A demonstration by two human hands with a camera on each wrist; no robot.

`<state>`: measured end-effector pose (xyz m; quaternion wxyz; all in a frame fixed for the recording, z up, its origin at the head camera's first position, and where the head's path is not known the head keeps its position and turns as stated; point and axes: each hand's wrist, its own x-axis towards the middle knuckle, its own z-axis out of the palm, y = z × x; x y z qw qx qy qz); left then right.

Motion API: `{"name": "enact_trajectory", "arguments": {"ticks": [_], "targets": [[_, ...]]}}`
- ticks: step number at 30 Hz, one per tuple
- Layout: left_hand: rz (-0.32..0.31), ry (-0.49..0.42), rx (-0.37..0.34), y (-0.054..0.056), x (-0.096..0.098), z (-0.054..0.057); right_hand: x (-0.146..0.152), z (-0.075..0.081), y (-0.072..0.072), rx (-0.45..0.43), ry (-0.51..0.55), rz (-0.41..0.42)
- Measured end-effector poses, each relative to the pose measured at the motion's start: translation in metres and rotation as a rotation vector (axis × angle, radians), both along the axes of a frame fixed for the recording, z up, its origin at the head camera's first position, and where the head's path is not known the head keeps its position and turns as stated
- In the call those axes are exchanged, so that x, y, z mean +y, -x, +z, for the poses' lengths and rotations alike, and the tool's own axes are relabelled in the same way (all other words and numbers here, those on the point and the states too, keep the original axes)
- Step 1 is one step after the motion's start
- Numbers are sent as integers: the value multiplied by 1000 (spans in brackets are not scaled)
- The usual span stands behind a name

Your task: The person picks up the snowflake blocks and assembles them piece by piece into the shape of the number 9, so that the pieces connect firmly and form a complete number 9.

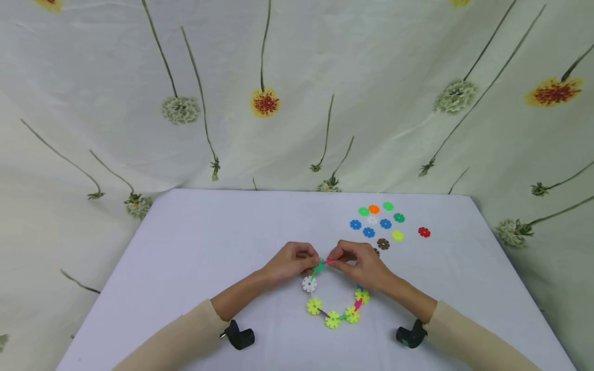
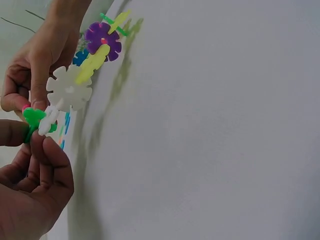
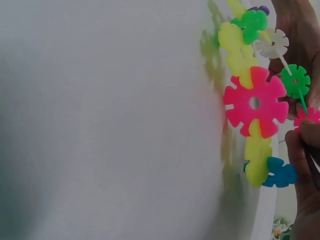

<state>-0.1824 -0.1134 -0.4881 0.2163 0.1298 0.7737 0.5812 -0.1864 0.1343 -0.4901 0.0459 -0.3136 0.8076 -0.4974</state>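
A chain of notched plastic snowflake discs curves below both hands in the head view, with a white disc (image 1: pixel 309 284), yellow discs (image 1: pixel 332 320) and a larger-looking pink disc (image 3: pixel 242 107) in the right wrist view. My left hand (image 1: pixel 292 260) pinches a green disc (image 2: pixel 34 118) at the chain's upper end between thumb and fingers. Facing it, my right hand (image 1: pixel 361 264) pinches another pink disc (image 3: pixel 310 116) by its edge. This pink disc meets the green one; how deep their slots engage cannot be seen. Part of the chain's right side is hidden behind the right hand.
Loose discs lie beyond the right hand, among them an orange disc (image 1: pixel 374 209), a blue disc (image 1: pixel 368 232), a brown disc (image 1: pixel 383 243) and, farther right, a red disc (image 1: pixel 424 232). A flower-patterned cloth (image 1: pixel 297 144) hangs behind the white table (image 1: pixel 223 221).
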Motion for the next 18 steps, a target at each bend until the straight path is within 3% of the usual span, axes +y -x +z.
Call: {"name": "enact_trajectory", "arguments": {"ticks": [3,9,18], "targets": [[-32,7,7,0,-1,1,1,0,0,-10,-17,12],[7,9,6,-2,-7,-5,9,8,2,4,-61,16],[34,4,6,-4,-15,-4,45,6,12,48,-267,-147]]}}
